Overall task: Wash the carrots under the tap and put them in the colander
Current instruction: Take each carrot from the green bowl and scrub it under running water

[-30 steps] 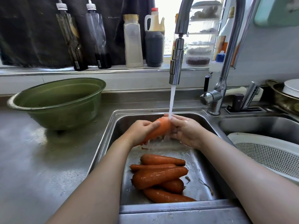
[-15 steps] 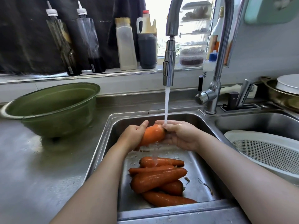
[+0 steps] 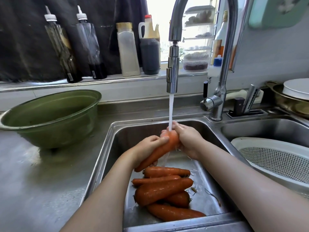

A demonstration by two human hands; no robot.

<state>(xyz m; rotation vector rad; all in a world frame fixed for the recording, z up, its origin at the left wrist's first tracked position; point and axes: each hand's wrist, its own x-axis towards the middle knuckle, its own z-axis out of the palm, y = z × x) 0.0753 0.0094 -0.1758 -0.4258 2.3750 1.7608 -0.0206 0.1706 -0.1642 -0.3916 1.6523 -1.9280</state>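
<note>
Both hands hold one orange carrot (image 3: 164, 147) under the running tap (image 3: 173, 77), above the left sink basin (image 3: 120, 131). My left hand (image 3: 147, 149) grips its lower, thinner part. My right hand (image 3: 187, 139) wraps around its thick top end, where the water stream lands. Several more carrots (image 3: 163, 190) lie piled on the basin floor below. A white colander (image 3: 274, 158) sits in the right basin, and no carrots show in it.
A green bowl (image 3: 50, 118) stands on the steel counter at left. Bottles (image 3: 127, 49) line the window sill behind the sink. A pot with a white lid (image 3: 296, 91) sits at the far right. The tap's base and lever (image 3: 215, 101) rise between the basins.
The carrot has turned in my hands, and its thin end now points down to the left below my left hand. My right hand has slid over the thick end.
</note>
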